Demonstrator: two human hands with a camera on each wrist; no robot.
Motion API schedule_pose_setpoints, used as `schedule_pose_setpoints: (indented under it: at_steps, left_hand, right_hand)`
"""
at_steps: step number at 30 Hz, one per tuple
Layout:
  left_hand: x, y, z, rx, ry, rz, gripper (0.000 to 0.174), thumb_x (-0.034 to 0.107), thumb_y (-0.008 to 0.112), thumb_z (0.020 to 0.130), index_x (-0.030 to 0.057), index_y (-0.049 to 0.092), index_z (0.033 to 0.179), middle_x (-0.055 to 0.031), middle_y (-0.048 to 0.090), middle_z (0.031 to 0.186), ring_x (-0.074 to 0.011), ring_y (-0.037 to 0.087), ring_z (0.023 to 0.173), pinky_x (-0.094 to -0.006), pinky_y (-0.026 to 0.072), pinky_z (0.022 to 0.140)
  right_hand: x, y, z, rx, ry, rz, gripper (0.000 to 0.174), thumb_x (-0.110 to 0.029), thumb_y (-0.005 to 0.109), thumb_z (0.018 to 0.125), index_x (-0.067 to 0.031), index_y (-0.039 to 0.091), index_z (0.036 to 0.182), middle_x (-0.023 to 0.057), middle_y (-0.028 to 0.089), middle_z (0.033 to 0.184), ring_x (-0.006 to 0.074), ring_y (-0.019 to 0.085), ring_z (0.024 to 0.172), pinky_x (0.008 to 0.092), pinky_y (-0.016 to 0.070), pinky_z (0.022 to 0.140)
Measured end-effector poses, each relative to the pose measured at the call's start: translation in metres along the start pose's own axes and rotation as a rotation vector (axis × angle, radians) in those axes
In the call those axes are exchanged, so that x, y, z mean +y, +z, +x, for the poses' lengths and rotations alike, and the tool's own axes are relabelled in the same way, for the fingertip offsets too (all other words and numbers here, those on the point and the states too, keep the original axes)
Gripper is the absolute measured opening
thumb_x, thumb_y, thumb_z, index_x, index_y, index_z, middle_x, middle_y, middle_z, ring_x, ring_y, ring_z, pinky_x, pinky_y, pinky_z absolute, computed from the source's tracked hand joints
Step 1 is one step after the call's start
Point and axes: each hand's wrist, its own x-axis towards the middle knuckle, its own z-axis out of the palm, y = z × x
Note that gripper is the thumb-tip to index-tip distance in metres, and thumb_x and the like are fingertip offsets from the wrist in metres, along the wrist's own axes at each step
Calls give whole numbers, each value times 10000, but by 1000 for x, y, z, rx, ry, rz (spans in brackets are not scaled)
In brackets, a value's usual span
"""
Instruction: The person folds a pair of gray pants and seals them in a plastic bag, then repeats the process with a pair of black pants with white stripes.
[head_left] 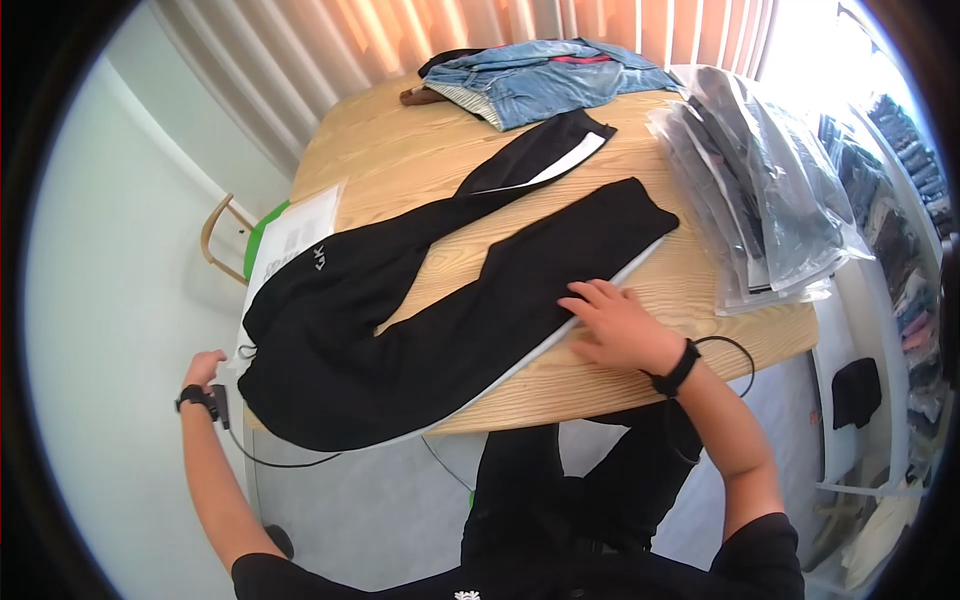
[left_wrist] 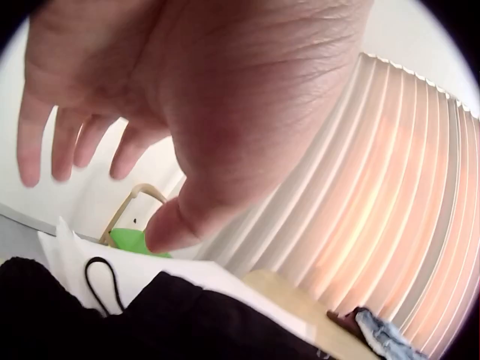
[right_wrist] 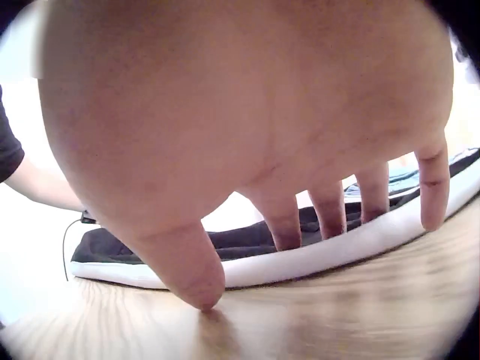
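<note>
Black sweatpants (head_left: 330, 340) with a white side stripe lie spread over the table, waist at the left and legs reaching right. Small white lettering shows near the hip. Over the near leg is my right hand (head_left: 622, 325), fingers spread, fingertips at the fabric beside the stripe (right_wrist: 330, 251). Its thumb comes down at the bare wood in the right wrist view. My left hand (head_left: 205, 368) hovers just off the waist end, its fingers apart and holding nothing in the left wrist view. A dark drawstring loop (left_wrist: 105, 281) stands up from the waistband beneath it.
A white printed sheet (head_left: 310, 220) lies partly under the pants. Folded denim (head_left: 560, 80) sits at the back of the wooden table (head_left: 370, 130). Clear-bagged garments (head_left: 750, 200) are stacked at the right. A green chair (head_left: 262, 235) stands left; cables hang from both wrists.
</note>
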Motion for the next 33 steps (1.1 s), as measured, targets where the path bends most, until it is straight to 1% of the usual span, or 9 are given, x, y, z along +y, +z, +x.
schedule_pose_setpoints:
  at_steps: [2,6,11,14,17,20,24,28,33]
  left_hand:
    - [-4,43,0,342,196,31,678,326,694,752,-20,507,1303,-207,600,1224,-349,560,1151,-430,440,990]
    - [72,87,-89,61,481,-25,724,219,632,811,-7,361,1443,-241,405,1470,-345,381,1375,-385,338,1111]
    - [87,91,-73,-197,368,277,557,285,559,809,10,585,1293,-225,594,1296,-335,540,1241,-364,392,1065]
    - [137,67,-84,-196,283,629,387,256,566,778,46,714,1067,-191,707,1044,-358,664,990,-407,516,881]
    - [210,75,-76,109,709,525,247,193,602,731,-8,675,855,-243,674,874,-431,632,835,-453,517,757]
    - [306,119,-114,-18,1079,118,352,186,661,791,-15,642,1078,-194,689,970,-311,665,923,-374,521,817]
    - [402,235,-109,-405,1214,-156,654,240,793,749,7,532,1302,-168,644,1168,-259,608,1104,-355,489,940]
    - [438,286,-142,-28,1323,85,671,304,834,681,22,570,1229,-216,624,1154,-343,604,1088,-395,491,921]
    - [451,293,-141,-183,1263,-148,353,250,789,733,35,665,985,-208,685,885,-363,657,874,-414,519,775]
  right_hand:
    - [-5,-17,-10,-52,29,-80,454,-276,691,772,-104,598,1181,92,548,1179,289,520,1102,477,408,900]
    - [-6,-34,-29,-57,32,-189,335,-282,713,765,-126,636,1051,59,562,988,258,564,921,414,399,780]
    - [12,-57,-44,-249,194,-98,273,-271,714,800,-97,619,988,82,562,961,275,605,869,413,428,793]
    - [20,-65,-35,-268,204,84,290,-241,707,812,-70,617,1027,96,590,969,285,617,903,393,466,801]
    - [8,-78,6,-239,272,300,299,-215,697,838,-42,615,1067,103,621,984,240,625,929,347,495,800]
    - [17,-58,63,-132,321,794,320,-254,657,908,-25,594,1123,61,638,1054,154,614,936,300,496,822]
    - [64,-3,146,-21,802,1629,317,-250,597,922,-54,538,1164,81,594,1175,202,591,1051,347,494,889]
    - [103,36,195,281,1018,1755,293,-222,575,926,-40,523,1149,111,559,1226,244,580,1095,364,496,899]
    - [130,61,205,497,789,1983,345,-260,595,936,-35,483,1173,155,510,1285,286,563,1156,385,502,918]
